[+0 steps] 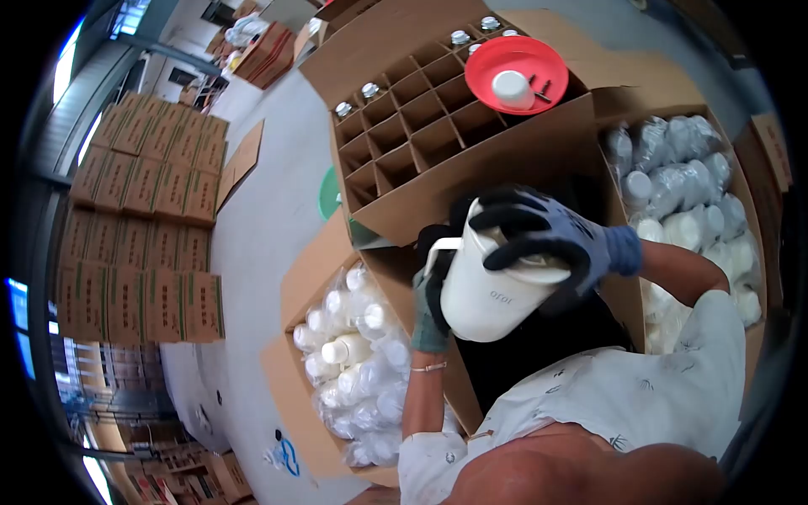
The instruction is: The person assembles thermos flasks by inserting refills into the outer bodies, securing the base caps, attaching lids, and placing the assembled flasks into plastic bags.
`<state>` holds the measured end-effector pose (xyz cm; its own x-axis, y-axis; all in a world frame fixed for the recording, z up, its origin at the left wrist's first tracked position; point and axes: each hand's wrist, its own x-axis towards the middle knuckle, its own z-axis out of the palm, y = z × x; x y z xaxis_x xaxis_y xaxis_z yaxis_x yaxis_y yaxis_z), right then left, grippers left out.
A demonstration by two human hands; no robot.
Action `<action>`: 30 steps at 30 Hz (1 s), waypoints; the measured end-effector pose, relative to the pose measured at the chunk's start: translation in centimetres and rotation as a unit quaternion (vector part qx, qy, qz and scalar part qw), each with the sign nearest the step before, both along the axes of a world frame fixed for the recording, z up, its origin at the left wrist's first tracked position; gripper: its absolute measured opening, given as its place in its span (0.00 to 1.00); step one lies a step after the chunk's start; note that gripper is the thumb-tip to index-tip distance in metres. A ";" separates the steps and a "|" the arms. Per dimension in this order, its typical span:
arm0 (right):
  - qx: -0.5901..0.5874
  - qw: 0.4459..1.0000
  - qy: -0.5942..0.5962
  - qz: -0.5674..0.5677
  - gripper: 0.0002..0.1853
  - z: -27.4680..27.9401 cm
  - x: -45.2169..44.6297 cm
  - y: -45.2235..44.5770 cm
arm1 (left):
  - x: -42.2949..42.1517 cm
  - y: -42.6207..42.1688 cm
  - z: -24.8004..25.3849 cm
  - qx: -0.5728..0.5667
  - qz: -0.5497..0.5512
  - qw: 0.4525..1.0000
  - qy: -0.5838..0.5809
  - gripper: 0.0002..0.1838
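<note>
- Nearest the lens, a white patterned shirt [623, 379] fills the bottom, cut off by the frame.
- Far left, stacked cartons [151, 181] run toward the dark lens edge; their printing is too small to read.
- Next, an open carton [290, 379] holds white containers [353, 370], blurred by clear wrapping.
- Beside it, the left hand [431, 307], gloved, is clasped on the handle side of a white jug [497, 295]; its fingertips are mostly hidden.
- That jug tilts between both hands, in front of the divided carton [471, 164], its marking upside down, its contents hard to make out.
- On the divided carton, a red dish [547, 57] covers some compartments; small dark pieces [543, 87] in it are unclear.
- Over the jug's end, the right hand [564, 236], gloved, has fingers spread and bent; I cannot tell whether they grip.
- Far right, more wrapped containers [694, 181] overlap.
</note>
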<state>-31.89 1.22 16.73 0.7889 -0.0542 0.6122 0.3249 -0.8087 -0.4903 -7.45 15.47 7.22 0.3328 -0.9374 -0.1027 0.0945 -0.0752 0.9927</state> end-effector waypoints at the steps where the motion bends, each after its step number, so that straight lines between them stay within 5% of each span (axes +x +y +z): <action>1: 0.028 0.999 -0.022 -0.020 0.39 -1.2 0.5 -0.5 | 2.1 0.2 -2.3 0.030 0.046 0.998 -0.013 0.17; 3: 0.061 0.994 -0.044 -0.080 0.40 -3.0 1.1 -0.5 | -0.4 -0.4 2.2 -0.047 0.114 0.992 -0.034 0.15; 4: 0.246 0.964 -0.063 -0.075 0.40 -4.8 1.9 0.1 | -0.1 -0.1 2.5 -0.090 0.115 0.946 -0.289 0.15; 7: 0.667 0.742 -0.066 0.016 0.41 -7.9 2.6 0.9 | -2.0 -0.8 4.0 -0.216 0.101 0.917 -0.320 0.16; 8: 0.673 0.736 -0.072 0.004 0.41 -7.8 2.5 1.4 | -2.2 -0.9 4.7 -0.230 0.076 0.879 -0.410 0.18; 9: 0.678 0.731 -0.076 -0.009 0.42 -7.6 2.3 1.9 | -2.1 -1.1 4.7 -0.228 0.064 0.897 -0.374 0.18; 12: 0.472 0.874 -0.002 -0.113 0.46 -8.1 1.4 1.1 | -0.9 -1.0 4.1 -0.182 0.042 0.945 -0.270 0.16; 13: 0.205 0.967 -0.030 -0.145 0.49 -8.5 1.0 -0.5 | 0.0 -0.8 3.4 -0.142 0.041 0.971 -0.190 0.14; 15: -0.066 0.995 0.025 -0.066 0.50 -0.2 -0.1 0.1 | 0.8 -0.9 3.2 -0.150 -0.017 0.912 -0.381 0.13; 18: 0.009 0.999 0.000 -0.049 0.41 -0.4 1.4 1.3 | 0.7 -0.7 2.1 -0.120 -0.014 0.947 -0.297 0.15; 19: 0.054 0.997 -0.006 -0.050 0.40 -1.9 1.9 0.6 | 0.7 -0.8 2.5 -0.070 0.007 0.984 -0.165 0.15; 20: 0.165 0.980 -0.058 -0.091 0.36 -4.5 2.4 0.4 | 0.9 -0.9 1.3 -0.138 0.070 0.982 -0.109 0.16; 21: 0.449 0.883 -0.129 -0.038 0.31 -6.0 3.6 1.4 | -0.3 -0.9 3.4 -0.142 0.092 0.969 -0.178 0.15; 23: 0.705 0.688 -0.134 0.114 0.27 -8.2 4.8 0.4 | 0.0 -1.2 3.9 -0.220 0.093 0.855 -0.460 0.15; 26: 0.783 0.599 -0.115 0.118 0.25 -12.8 7.0 -1.4 | 0.0 -0.8 6.4 -0.226 0.070 0.836 -0.495 0.16; 27: 0.733 0.674 -0.074 0.054 0.25 -12.5 7.4 -1.7 | 0.7 -0.6 6.2 -0.221 0.078 0.852 -0.468 0.16; 29: 0.370 0.924 -0.029 -0.094 0.26 -10.4 9.5 -3.5 | 2.0 0.1 5.1 -0.206 0.134 0.923 -0.295 0.13; 30: 0.288 0.953 0.011 -0.096 0.28 -5.1 10.1 -3.2 | 3.2 0.7 4.3 -0.166 0.165 0.932 -0.276 0.14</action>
